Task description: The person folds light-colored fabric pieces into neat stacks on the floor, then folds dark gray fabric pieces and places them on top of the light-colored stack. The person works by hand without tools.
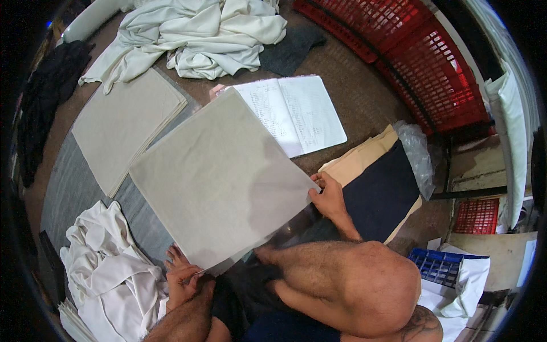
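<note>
A square grey-beige fabric sheet (222, 176) is held slightly raised in front of me, with at least one more layer peeking out under its near edge. My left hand (185, 280) pinches its near-left corner. At the right corner, my right hand (330, 196) grips the edge between thumb and fingers. A stack of matching fabric squares (128, 122) lies beyond it on the left. Under the sheet's far edge is an open notebook (316, 114) with handwritten pages, partly covered.
White cloth (211, 34) is heaped at the back, more white cloth (105, 256) at near left. Tan fabric (359, 157) and dark navy fabric (384, 191) lie right, beside clear plastic (419, 151). Red crates (410, 51) stand far right; a blue crate (436, 265) sits near right.
</note>
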Available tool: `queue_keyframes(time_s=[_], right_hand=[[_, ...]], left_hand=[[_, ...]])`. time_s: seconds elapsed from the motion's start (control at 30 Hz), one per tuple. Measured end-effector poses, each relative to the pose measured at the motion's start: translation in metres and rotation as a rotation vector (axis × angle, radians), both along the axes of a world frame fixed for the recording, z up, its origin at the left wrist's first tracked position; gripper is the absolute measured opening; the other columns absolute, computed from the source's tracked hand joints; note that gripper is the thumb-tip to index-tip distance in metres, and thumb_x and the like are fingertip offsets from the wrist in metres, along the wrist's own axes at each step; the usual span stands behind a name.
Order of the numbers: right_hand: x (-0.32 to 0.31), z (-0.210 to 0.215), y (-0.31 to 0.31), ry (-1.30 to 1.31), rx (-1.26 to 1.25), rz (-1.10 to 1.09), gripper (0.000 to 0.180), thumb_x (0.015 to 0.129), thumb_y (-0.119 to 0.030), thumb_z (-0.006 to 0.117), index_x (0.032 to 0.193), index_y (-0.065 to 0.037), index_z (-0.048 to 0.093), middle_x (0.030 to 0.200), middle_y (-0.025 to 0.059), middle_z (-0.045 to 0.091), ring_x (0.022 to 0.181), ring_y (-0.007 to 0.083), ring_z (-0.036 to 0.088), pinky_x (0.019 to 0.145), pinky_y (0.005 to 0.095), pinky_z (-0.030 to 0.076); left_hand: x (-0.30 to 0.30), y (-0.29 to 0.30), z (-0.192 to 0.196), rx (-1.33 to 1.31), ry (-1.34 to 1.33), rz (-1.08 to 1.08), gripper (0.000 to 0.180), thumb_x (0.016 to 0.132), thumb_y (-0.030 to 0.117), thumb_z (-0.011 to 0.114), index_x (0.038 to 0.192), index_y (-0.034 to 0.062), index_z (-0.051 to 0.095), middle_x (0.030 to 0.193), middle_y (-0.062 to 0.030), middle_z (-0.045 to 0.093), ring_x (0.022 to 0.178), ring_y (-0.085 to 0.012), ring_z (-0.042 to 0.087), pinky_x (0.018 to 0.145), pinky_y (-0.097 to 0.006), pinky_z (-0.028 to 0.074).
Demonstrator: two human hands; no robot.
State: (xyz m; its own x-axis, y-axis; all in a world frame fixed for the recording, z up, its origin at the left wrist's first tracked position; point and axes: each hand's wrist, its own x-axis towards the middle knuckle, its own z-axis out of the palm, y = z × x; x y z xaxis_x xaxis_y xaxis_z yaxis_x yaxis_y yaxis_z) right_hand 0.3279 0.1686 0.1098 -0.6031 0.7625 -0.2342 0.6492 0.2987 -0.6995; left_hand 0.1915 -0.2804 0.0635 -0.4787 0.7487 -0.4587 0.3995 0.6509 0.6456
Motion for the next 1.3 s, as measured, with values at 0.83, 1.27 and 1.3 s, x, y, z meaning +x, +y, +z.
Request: queue_keyframes(time_s=[0.83, 1.27, 1.3], right_hand=[[-0.180, -0.087, -0.055, -0.137, 0.595, 0.780, 0.065, 0.093, -0.048, 0.048, 0.146, -0.012, 0.036, 0.154, 0.0198, 0.022, 0.144, 0.0349, 0.015, 0.116, 0.0515, 0.007], [-0.373, -0.110, -0.026, 0.535, 0.408, 0.514, 0.015, 0.083, -0.003, 0.056, 0.095, 0.003, 0.062, 0.094, 0.0216, 0.060, 0.093, 0.0379, 0.057, 0.083, 0.0466, 0.045], [-0.409, -0.129, -0.019, 0.459, 0.439, 0.510, 0.014, 0.081, -0.003, 0.055, 0.092, 0.004, 0.061, 0.092, 0.0218, 0.060, 0.090, 0.0378, 0.056, 0.083, 0.0474, 0.044]], left_hand=[[-0.152, 0.078, -0.048, -0.339, 0.560, 0.844, 0.064, 0.091, 0.042, 0.055, 0.144, 0.0101, 0.038, 0.153, -0.0230, 0.021, 0.143, -0.0404, 0.015, 0.114, -0.057, 0.010], [-0.357, 0.244, -0.035, 0.578, 0.327, 0.558, 0.020, 0.086, 0.001, 0.061, 0.105, -0.0015, 0.067, 0.102, -0.0119, 0.069, 0.092, -0.0223, 0.067, 0.082, -0.034, 0.054], [-0.367, 0.264, -0.050, 0.611, 0.311, 0.503, 0.025, 0.085, 0.003, 0.062, 0.109, -0.0007, 0.066, 0.110, -0.0132, 0.066, 0.095, -0.0228, 0.066, 0.082, -0.033, 0.055]])
